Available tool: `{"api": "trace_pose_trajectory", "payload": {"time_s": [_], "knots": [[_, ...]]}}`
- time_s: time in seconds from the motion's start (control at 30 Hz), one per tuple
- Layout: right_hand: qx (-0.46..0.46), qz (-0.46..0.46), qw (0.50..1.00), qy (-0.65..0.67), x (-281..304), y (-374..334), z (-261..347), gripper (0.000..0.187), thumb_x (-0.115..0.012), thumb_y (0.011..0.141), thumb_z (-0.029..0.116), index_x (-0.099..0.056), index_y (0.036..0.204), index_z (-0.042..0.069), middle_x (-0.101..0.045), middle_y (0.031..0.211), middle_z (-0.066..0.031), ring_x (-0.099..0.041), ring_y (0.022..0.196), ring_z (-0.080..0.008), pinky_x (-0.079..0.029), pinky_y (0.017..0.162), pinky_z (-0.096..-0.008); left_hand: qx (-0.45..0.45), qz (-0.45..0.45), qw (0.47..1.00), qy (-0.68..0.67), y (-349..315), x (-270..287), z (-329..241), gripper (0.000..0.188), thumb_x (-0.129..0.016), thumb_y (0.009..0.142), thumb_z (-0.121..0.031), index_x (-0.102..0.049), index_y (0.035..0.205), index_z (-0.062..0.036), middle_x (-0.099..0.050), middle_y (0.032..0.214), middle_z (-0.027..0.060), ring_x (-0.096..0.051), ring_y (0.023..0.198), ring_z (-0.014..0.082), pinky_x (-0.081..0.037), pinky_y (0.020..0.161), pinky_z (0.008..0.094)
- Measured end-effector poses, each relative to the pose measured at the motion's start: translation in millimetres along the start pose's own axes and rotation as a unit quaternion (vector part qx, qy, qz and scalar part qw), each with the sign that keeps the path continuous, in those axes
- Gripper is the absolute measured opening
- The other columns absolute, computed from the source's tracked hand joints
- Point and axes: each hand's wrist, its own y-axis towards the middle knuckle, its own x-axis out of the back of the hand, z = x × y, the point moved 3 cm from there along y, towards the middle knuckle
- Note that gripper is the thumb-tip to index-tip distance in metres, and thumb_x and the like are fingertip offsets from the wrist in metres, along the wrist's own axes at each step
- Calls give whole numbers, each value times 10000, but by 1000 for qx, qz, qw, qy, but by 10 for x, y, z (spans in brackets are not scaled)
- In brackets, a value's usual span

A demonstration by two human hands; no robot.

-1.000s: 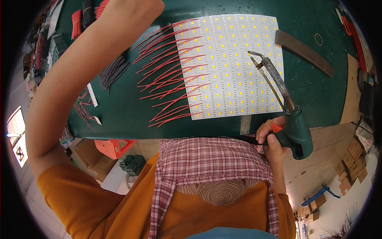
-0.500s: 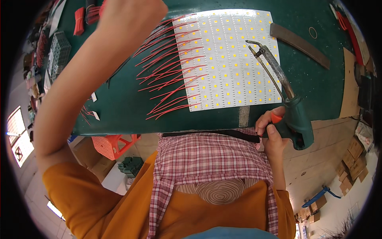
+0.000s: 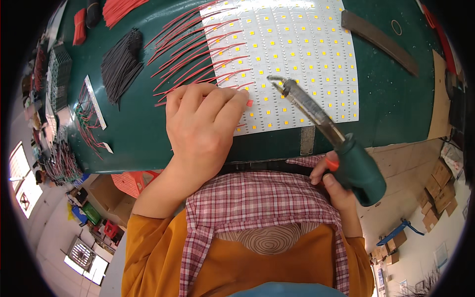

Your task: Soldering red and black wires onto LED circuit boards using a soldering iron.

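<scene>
A white LED board (image 3: 297, 54) dotted with yellow chips lies on the green tabletop, with a row of red wires (image 3: 188, 42) along its left edge. My left hand (image 3: 203, 119) is closed over the lower-left corner of the board, back up. Red wire ends (image 3: 249, 103) poke out by its fingertips, and more red shows on its other side; the grip itself is hidden underneath. In my right hand (image 3: 336, 183) is a green-bodied soldering gun (image 3: 363, 168) with a red trigger. Its bent tip hangs over the board.
Black wires (image 3: 121, 64) lie in a pile left of the board, and red wires (image 3: 121, 10) behind them. A brown curved strip (image 3: 378, 42) sits to the board's right. Small strips with wires (image 3: 94, 101) and stacked green boards (image 3: 59, 79) are at the left.
My left hand has come from the far left down to the board's lower-left corner. The soldering gun has tilted, its tip moving left and nearer. The view has shifted slightly.
</scene>
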Motion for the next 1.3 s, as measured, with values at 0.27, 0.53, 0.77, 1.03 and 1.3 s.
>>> {"api": "trace_pose_trajectory", "payload": {"time_s": [0.27,0.53,0.77,1.03,1.3], "knots": [[38,29,983,-179,76,-121,-124,228,-673,842,8,-654,1068,-21,-705,836,-114,-691,759,-190,-547,706,-302,5,13,998,-64,-36,-40,-35,228,-714,731,-32,-711,955,-70,-679,854,6,-634,790,192,-455,760,348],[7,-36,993,-112,51,-138,-168,379,-709,801,-25,-599,1161,-77,-730,894,-121,-705,776,-163,-558,670,-261,-39,-15,998,-49,-43,-122,-49,208,-707,725,-82,-698,929,-44,-605,817,15,-608,756,177,-474,717,337],[56,4,930,-364,101,-173,-250,308,-671,926,308,-619,1053,32,-671,838,-62,-619,800,-164,-491,798,-319,-23,1,999,-42,0,-97,-75,223,-712,691,-43,-719,914,-57,-667,806,15,-646,747,190,-499,674,318],[68,20,917,-393,44,-69,-97,206,-645,911,228,-677,898,25,-665,799,-69,-615,771,-196,-490,758,-322,-31,3,999,-41,-13,-120,-61,214,-706,707,-54,-706,921,-44,-621,796,18,-629,747,188,-499,679,320],[35,15,912,-409,30,-7,-38,148,-659,862,175,-682,825,34,-659,791,-99,-628,764,-248,-501,744,-331,-43,5,998,-36,-32,-126,-62,232,-690,716,-68,-691,943,-20,-576,792,28,-613,752,192,-504,699,330]]}}
